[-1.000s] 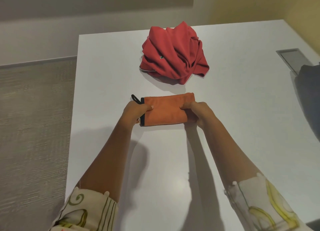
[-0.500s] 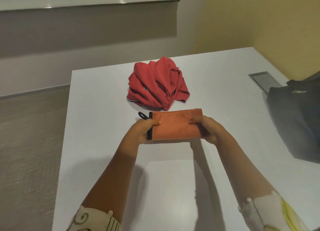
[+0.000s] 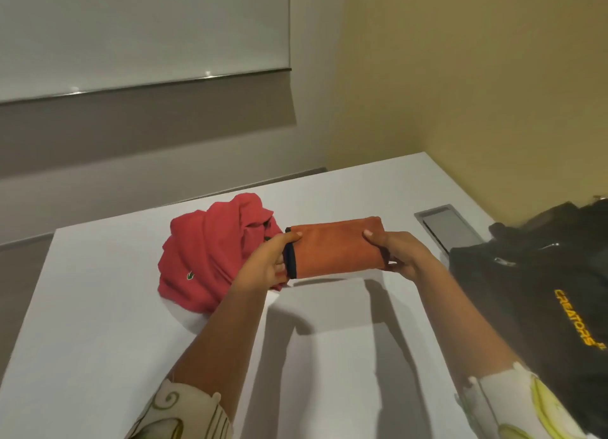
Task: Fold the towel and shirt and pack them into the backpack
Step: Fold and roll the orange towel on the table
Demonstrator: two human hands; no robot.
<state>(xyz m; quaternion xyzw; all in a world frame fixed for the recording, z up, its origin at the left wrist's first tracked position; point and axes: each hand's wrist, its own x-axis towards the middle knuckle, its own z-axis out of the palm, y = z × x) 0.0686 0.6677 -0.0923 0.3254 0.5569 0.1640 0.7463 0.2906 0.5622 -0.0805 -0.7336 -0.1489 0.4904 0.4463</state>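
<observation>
Shirt: a red heap is seen crumpled, not yet folded, on the left far part of the white worktop; a small green emblem is shown on its near side.
Left hand: the left short end of the towel is gripped, thumb on the upper face and fingers clamped beneath, across the dark binding; the forearm is extended from the near left, partly in front of the shirt.
Towel: an orange folded bundle is held level between both hands, lifted clear of the worktop, its shadow being cast on the surface below; it is carried to the right of the shirt and left of the backpack.
Right hand: the right short end is pinched, thumb on top and fingers curled shut underneath; the forearm is extended from the near right, with a patterned sleeve at the elbow.
Backpack: a black bag with yellow lettering is laid at the right edge of the worktop, near a recessed metal plate; whether its opening is unzipped cannot be told.
Step in hand: the towel is judged to be on its way to the backpack.
Doing it well: both ends should be kept clamped and the bundle kept level, so that the layers are not let slip open; the opening should be located before either grip is released.
</observation>
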